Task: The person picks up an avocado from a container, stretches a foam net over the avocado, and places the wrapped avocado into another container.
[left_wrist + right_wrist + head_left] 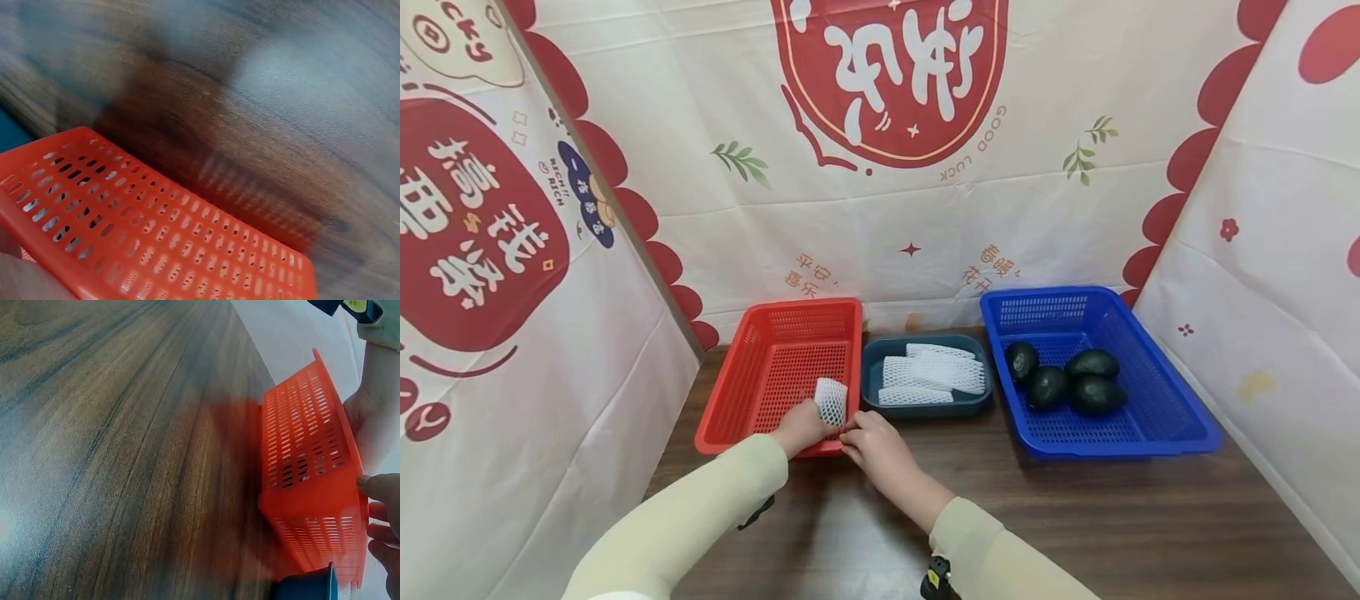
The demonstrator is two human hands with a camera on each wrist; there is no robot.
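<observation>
My left hand point(805, 427) reaches into the near right corner of the red basket point(778, 310) and holds a white foam net sleeve point(831, 402). Whether anything is inside the sleeve is hidden. At that same corner, the thumb and fingers of my right hand point(880, 446) pinch the basket's rim. In the right wrist view, the right thumb point(376, 486) lies over the red rim, with the other fingertips just beside it. The left wrist view catches mostly the perforated outer wall of the red basket point(169, 215).
A dark teal tray point(871, 379) with several white foam net sleeves point(932, 371) stands right of the red basket. Farther right, a blue basket point(1165, 400) contains several dark green avocados point(1093, 394). Printed cloth walls point(917, 217) enclose the wooden table point(1000, 508) at the back and sides.
</observation>
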